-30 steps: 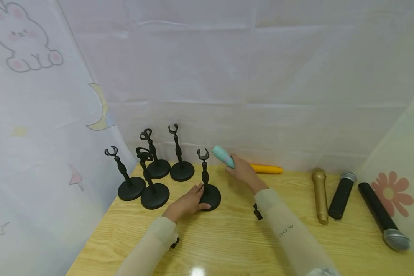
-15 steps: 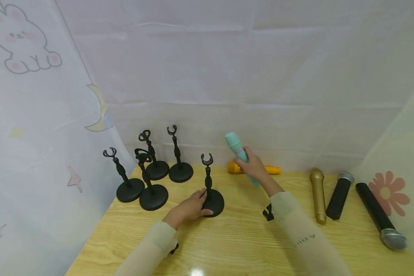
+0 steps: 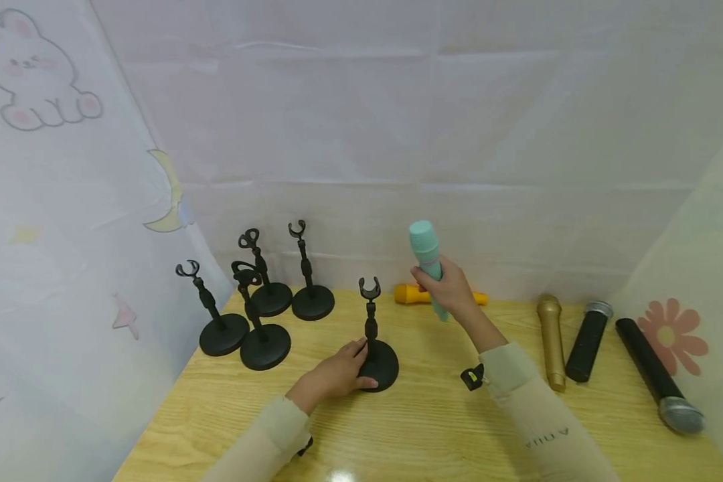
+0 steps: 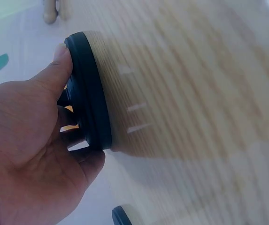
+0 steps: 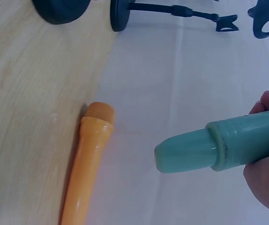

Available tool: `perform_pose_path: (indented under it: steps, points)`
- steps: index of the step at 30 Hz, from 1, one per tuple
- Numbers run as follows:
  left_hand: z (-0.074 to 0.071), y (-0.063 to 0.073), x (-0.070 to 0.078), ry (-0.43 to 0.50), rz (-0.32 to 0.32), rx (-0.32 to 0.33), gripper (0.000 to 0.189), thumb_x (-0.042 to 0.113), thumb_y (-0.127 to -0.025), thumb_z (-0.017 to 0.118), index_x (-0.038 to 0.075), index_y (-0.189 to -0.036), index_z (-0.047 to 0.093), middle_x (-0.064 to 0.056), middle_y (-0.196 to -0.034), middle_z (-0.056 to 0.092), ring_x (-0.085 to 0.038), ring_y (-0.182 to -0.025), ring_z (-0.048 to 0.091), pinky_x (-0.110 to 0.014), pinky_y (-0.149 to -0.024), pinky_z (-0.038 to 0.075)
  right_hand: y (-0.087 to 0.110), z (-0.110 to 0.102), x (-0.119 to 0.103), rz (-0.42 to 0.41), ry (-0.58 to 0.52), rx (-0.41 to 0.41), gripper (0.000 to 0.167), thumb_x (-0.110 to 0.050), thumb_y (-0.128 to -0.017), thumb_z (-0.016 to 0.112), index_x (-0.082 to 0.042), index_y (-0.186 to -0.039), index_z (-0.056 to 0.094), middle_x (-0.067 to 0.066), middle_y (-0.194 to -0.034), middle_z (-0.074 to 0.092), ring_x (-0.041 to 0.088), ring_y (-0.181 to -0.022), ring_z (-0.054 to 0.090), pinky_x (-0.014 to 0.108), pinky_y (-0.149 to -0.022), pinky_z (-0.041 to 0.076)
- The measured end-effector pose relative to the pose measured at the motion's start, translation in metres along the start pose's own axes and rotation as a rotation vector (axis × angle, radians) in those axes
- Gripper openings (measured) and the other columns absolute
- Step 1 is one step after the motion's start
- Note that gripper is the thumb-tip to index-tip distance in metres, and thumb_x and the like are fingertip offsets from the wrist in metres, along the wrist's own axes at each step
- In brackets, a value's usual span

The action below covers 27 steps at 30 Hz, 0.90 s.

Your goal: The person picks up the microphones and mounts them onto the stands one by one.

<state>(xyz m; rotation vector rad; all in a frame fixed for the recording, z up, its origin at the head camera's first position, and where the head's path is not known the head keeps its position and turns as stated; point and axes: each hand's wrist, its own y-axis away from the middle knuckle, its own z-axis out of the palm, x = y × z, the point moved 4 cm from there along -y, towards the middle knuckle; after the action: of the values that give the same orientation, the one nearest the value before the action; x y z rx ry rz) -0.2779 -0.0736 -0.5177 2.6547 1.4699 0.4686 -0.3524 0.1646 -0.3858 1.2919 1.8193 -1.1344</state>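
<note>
My left hand [image 3: 335,373] grips the round base of a black microphone stand [image 3: 381,368], which is upright on the table. In the left wrist view, the thumb and fingers hold the rim of that base [image 4: 92,93]. Raised off the table, a mint-green microphone [image 3: 424,239] is in my right hand [image 3: 452,289], head end up, to the right of the stand's open clip [image 3: 370,289]. The right wrist view shows the tail end of the mint microphone [image 5: 190,151]; part of the right hand [image 5: 268,183] is cut off there. Behind the right hand lies an orange microphone [image 3: 408,293].
Several other black stands, one of them a far-left stand [image 3: 223,334], cluster at the table's back left. On the right lie a gold microphone [image 3: 552,341], a short black microphone [image 3: 589,341] and a longer black microphone [image 3: 651,358]. A cloth backdrop [image 3: 337,120] borders the wooden table [image 3: 397,435].
My right hand has lifted the mint microphone, moved it right and turned it more upright, uncovering the orange microphone's head. The left hand has slid the stand slightly toward me and right.
</note>
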Motion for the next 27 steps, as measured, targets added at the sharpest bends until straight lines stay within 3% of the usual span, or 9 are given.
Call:
perform_pose_path:
  steps: [12,23,27]
  points:
    - [0.002,0.013,0.025,-0.050,0.036,-0.016,0.084,0.061,-0.098,0.050,0.008,-0.160,0.030,-0.009,-0.168,0.020,-0.028,-0.152,0.026,-0.038,-0.116,0.037,0.018,-0.006,-0.030,-0.080,-0.087,0.042,0.038,-0.037,-0.098,0.068,-0.003,-0.111,0.056,0.015,-0.090,0.064,0.029,-0.078,0.065,0.045,-0.079,0.053]
    - [0.012,0.016,0.039,-0.072,0.048,-0.020,0.086,0.066,-0.095,0.047,0.011,-0.160,0.031,-0.004,-0.169,0.020,-0.026,-0.152,0.026,-0.038,-0.114,0.040,0.035,-0.007,-0.047,-0.215,-0.093,0.072,0.022,-0.022,-0.099,0.068,-0.003,-0.103,0.058,0.010,-0.083,0.063,0.031,-0.076,0.062,0.040,-0.074,0.051]
    - [0.013,0.019,0.047,-0.077,0.057,-0.026,0.086,0.065,-0.095,0.049,0.011,-0.160,0.031,-0.004,-0.168,0.022,-0.026,-0.152,0.027,-0.037,-0.113,0.041,0.042,-0.005,-0.053,-0.270,-0.107,0.065,0.015,-0.014,-0.098,0.068,-0.002,-0.103,0.059,0.007,-0.086,0.065,0.026,-0.075,0.065,0.035,-0.072,0.054]
